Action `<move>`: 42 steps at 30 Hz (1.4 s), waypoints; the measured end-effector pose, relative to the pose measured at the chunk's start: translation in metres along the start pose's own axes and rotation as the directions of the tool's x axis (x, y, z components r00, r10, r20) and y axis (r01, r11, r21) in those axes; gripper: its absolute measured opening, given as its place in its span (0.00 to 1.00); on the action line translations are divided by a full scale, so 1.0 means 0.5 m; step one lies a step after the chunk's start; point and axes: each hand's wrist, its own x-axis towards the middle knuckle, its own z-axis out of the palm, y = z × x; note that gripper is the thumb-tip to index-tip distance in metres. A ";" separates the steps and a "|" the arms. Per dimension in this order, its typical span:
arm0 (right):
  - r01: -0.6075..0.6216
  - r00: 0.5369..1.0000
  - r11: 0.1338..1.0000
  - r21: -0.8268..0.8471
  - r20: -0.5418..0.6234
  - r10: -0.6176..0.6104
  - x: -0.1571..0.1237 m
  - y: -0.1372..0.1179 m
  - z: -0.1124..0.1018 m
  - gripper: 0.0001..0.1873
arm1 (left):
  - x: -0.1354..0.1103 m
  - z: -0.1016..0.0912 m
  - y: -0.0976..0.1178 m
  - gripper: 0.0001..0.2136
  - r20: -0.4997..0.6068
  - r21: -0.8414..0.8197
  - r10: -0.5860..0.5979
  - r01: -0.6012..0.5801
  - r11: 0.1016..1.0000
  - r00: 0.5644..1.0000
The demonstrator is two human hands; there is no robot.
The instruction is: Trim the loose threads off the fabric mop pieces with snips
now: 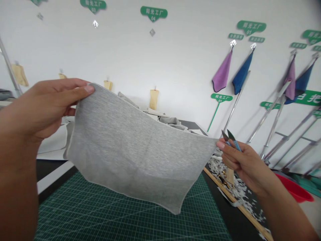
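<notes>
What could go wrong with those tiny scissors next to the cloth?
The small snips in the right hand have sharp tips close to the cloth, so they might nick it. The left hand pinches only one corner, so the cloth might slip away.

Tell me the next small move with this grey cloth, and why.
Probably lay the grey knit cloth flat on the green cutting mat: your left hand and right hand hold it up by two corners, so it sags, and the right hand also holds small snips.
</notes>
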 end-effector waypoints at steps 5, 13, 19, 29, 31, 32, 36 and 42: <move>0.062 0.996 0.998 -0.013 -0.062 -0.063 0.034 -0.030 0.002 0.16 | 0.005 0.016 0.000 0.27 0.186 -0.043 0.015 -0.007 0.999 0.982; 0.226 0.948 0.957 -0.182 -0.183 -0.259 0.113 -0.097 0.004 0.15 | 0.005 0.038 0.003 0.18 0.312 -0.060 0.069 -0.053 0.997 0.947; 0.347 0.892 0.893 -0.285 -0.195 -0.408 0.150 -0.155 -0.002 0.11 | 0.009 0.044 0.007 0.19 0.211 -0.036 0.130 -0.125 0.992 0.969; 0.400 0.852 0.844 -0.357 -0.194 -0.486 0.159 -0.189 0.007 0.11 | 0.021 0.028 0.001 0.21 0.112 -0.026 0.182 -0.180 0.983 0.977; 0.406 0.858 0.850 -0.336 -0.179 -0.481 0.154 -0.189 0.013 0.11 | 0.019 0.022 0.005 0.21 0.112 -0.059 0.174 -0.169 0.984 0.978; 0.410 0.865 0.855 -0.316 -0.162 -0.475 0.149 -0.188 0.017 0.11 | 0.015 0.020 0.010 0.21 0.123 -0.083 0.170 -0.161 0.983 0.978; 0.373 0.921 0.900 -0.226 -0.031 -0.389 0.112 -0.173 0.047 0.12 | -0.036 0.024 0.046 0.17 0.376 -0.196 0.166 -0.096 0.976 0.912; 0.205 0.965 0.962 -0.181 0.204 -0.167 0.027 -0.130 0.130 0.14 | -0.179 0.080 0.101 0.10 0.886 -0.194 0.191 -0.035 0.980 0.423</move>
